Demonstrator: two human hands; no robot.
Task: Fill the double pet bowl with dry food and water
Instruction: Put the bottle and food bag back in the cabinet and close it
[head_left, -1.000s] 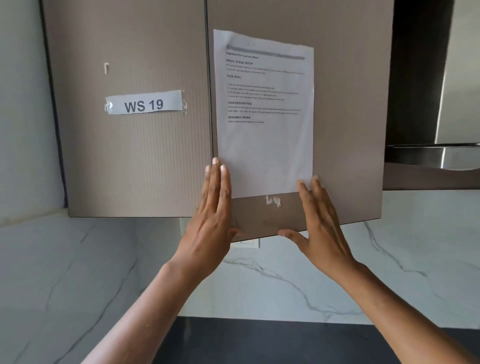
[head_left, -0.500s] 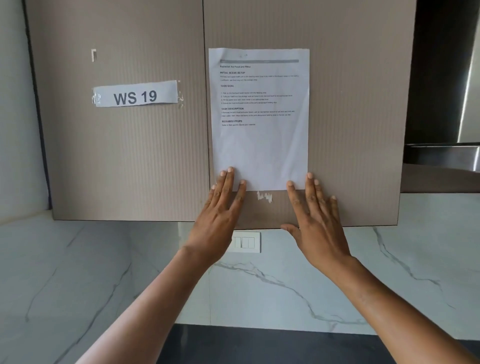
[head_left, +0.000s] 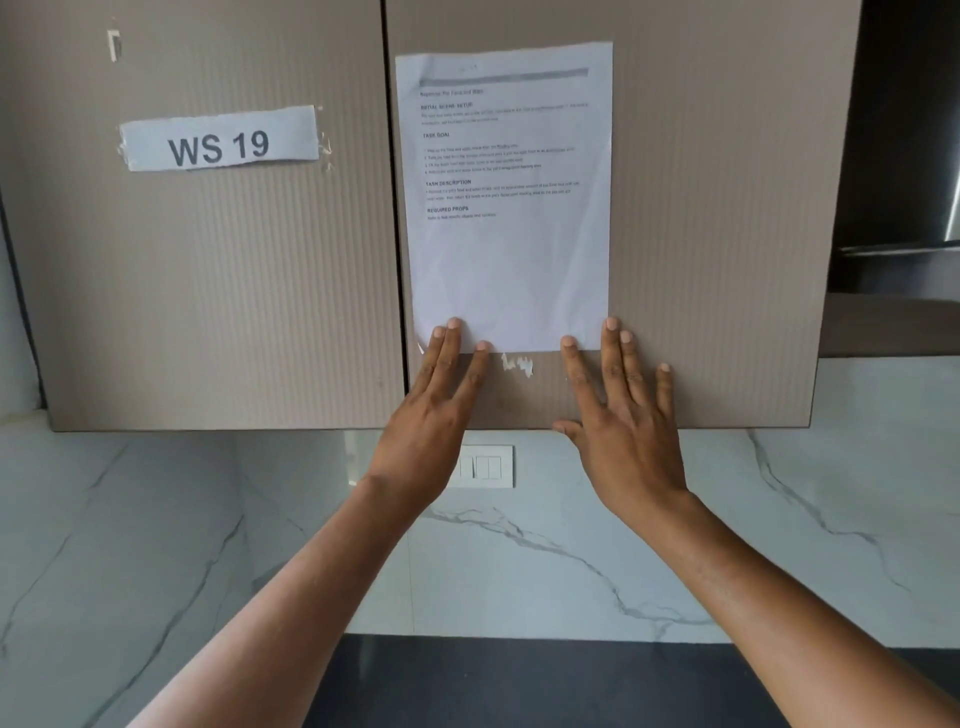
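No pet bowl, dry food or water is in view. I face a beige wall cabinet (head_left: 717, 218) with its doors shut. A printed task sheet (head_left: 506, 249) hangs on the right door. My left hand (head_left: 431, 415) lies flat with fingers spread, its fingertips on the sheet's lower left corner. My right hand (head_left: 623, 421) lies flat too, fingertips on the sheet's lower right corner and on the door beside it. Neither hand holds anything.
A paper label reading "WS 19" (head_left: 218, 140) is taped to the left door. Below the cabinet is a white marble backsplash (head_left: 779, 519) with a white switch plate (head_left: 488, 466). A dark countertop (head_left: 519, 680) runs along the bottom. A dark hood (head_left: 904, 156) stands at right.
The right cabinet door has swung shut. Both hands have spread flat against the bottom of the sheet, and my view has moved closer and slightly up.
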